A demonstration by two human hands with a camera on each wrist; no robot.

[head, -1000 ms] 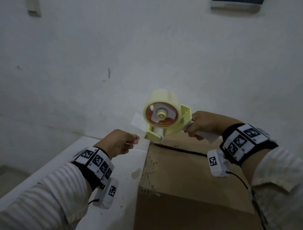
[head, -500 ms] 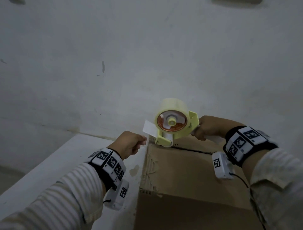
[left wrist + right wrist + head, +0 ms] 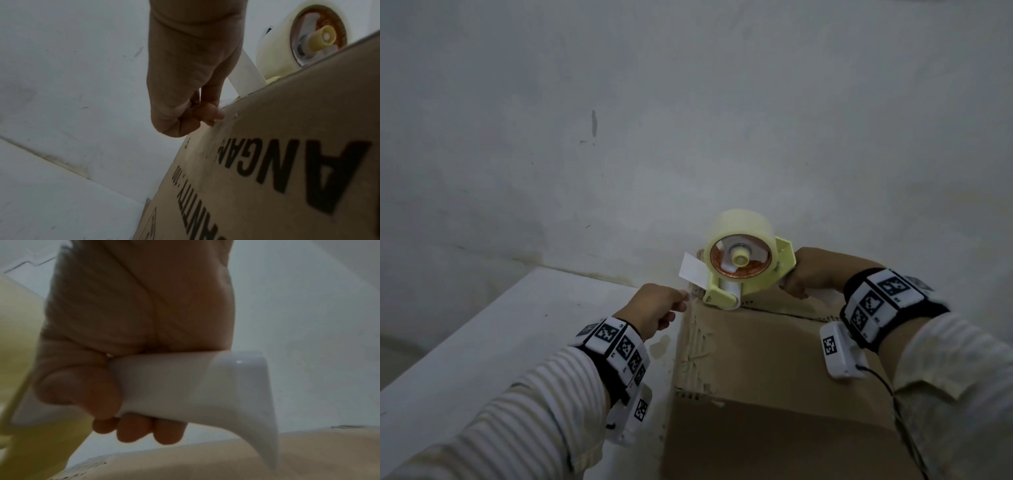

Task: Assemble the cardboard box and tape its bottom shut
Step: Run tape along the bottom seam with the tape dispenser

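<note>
A brown cardboard box [image 3: 767, 359] stands at lower right with its flaps folded shut and a seam [image 3: 787, 314] across the far part of its top face. A yellow tape dispenser [image 3: 739, 270] with a clear tape roll rests on the box's far left corner. My right hand [image 3: 796, 284] grips its white handle [image 3: 185, 386]. My left hand [image 3: 683, 299] pinches the pulled-out tape end [image 3: 693, 272] just off the box's left edge. In the left wrist view the tape strip [image 3: 246, 76] runs from my fingers [image 3: 207, 116] up to the roll [image 3: 308, 37], beside the printed box side [image 3: 287, 162].
The box stands on a white table [image 3: 482, 342] that meets a bare grey wall [image 3: 619, 137] close behind the dispenser. The table's left edge drops to the floor at far left. A cable hangs from my right wrist camera over the box.
The dispenser came down from the air and moved right and farther away onto the box's far left corner. My left hand followed with the tape end toward the box edge.
</note>
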